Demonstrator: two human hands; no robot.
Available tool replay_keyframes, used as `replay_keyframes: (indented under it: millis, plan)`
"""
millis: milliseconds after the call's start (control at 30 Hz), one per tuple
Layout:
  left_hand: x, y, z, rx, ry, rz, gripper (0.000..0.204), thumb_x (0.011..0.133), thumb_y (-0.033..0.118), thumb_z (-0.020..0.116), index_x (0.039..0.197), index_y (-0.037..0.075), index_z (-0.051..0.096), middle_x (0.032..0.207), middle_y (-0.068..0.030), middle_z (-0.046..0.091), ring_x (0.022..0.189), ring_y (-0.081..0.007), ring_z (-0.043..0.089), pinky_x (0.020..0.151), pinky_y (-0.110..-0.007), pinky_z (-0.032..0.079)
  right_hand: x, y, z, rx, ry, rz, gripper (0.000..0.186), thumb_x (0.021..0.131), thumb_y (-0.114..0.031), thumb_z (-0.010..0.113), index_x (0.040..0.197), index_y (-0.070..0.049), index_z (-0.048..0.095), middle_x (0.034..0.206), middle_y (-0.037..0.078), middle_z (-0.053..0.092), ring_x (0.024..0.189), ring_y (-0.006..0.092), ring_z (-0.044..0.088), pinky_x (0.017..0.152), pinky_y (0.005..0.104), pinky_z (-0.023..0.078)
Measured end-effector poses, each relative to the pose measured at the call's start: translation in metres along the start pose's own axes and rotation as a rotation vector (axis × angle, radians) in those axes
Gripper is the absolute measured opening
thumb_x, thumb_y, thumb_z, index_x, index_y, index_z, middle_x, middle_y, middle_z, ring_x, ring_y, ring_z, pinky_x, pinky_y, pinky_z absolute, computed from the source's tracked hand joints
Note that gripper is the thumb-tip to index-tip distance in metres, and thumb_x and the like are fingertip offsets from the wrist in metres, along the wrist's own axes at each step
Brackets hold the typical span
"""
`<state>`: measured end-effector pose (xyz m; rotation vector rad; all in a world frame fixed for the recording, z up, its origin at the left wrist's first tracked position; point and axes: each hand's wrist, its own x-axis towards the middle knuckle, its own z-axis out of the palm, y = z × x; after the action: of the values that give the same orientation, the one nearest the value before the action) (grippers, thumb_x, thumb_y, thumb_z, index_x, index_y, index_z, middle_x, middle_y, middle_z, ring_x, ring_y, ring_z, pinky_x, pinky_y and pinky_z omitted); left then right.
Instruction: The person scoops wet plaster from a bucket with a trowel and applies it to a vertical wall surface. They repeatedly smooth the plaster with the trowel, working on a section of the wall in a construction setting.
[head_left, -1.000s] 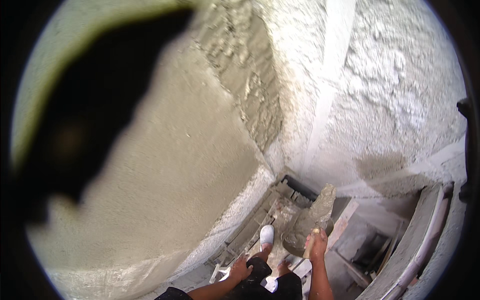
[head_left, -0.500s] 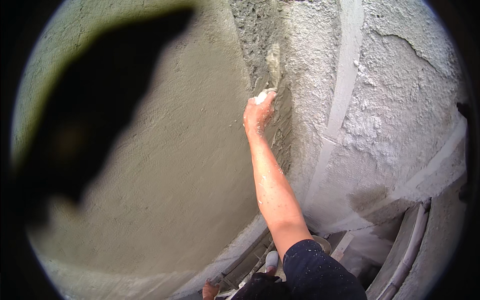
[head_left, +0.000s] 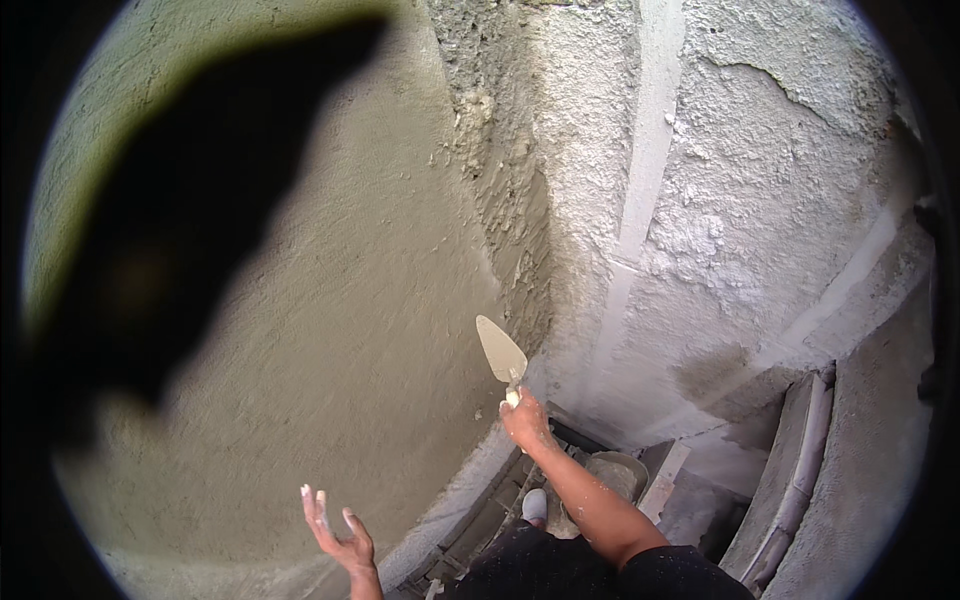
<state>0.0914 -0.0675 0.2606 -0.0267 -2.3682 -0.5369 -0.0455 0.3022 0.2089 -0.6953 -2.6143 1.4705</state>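
Observation:
My right hand (head_left: 525,418) is closed round the pale handle of a pointed trowel (head_left: 500,350). Its leaf-shaped blade points up and a little left, in front of the lower end of the wall corner. No load of mortar can be made out on the blade. At the lower left, my left hand (head_left: 342,540) is raised with its fingers apart and nothing in it. Behind both hands is the plastered wall (head_left: 350,330), grey-green and mostly smooth. Along its right edge a strip of rough mortar (head_left: 515,230) runs down the corner.
To the right stands a rough whitish wall (head_left: 770,190) with a smooth pale vertical band (head_left: 645,150). Below, beside my shoe (head_left: 535,505), is a mortar-stained bucket (head_left: 618,472). A pipe (head_left: 800,480) runs along the lower right. A blurred dark shape covers the left.
My right hand has drawn the trowel down from the corner, away from the rough strip. Fresh clumps of mortar show higher up there. My left hand has risen and its fingers have spread.

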Motion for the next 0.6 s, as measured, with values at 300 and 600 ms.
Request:
replay_keyframes:
  millis: [300, 600]
  plan:
    - [0.178, -0.076, -0.166, 0.628, 0.723, 0.238, 0.063, 0.103, 0.045, 0.054, 0.155, 0.012, 0.043, 0.165, -0.0126, 0.036, 0.156, -0.0331, 0.024, 0.126, -0.062, 0.015, 0.123, -0.121, -0.051, 0.687, 0.206, -0.135, 0.031, 0.106, -0.022, 0.053, 0.134, -0.009, 0.056, 0.077, 0.002, 0.058, 0.058, 0.0121, 0.058, 0.049, 0.0315, 0.049]
    - [0.213, -0.124, -0.156, 0.665, 0.785, 0.332, 0.071, 0.103, 0.052, 0.050, 0.158, 0.009, 0.038, 0.167, -0.0133, 0.031, 0.157, -0.0342, 0.022, 0.127, -0.059, 0.010, 0.240, -0.183, -0.038, 0.580, 0.255, -0.205, 0.026, 0.106, -0.030, 0.047, 0.113, -0.007, 0.058, 0.069, 0.005, 0.058, 0.051, 0.0164, 0.057, 0.044, 0.0357, 0.048]
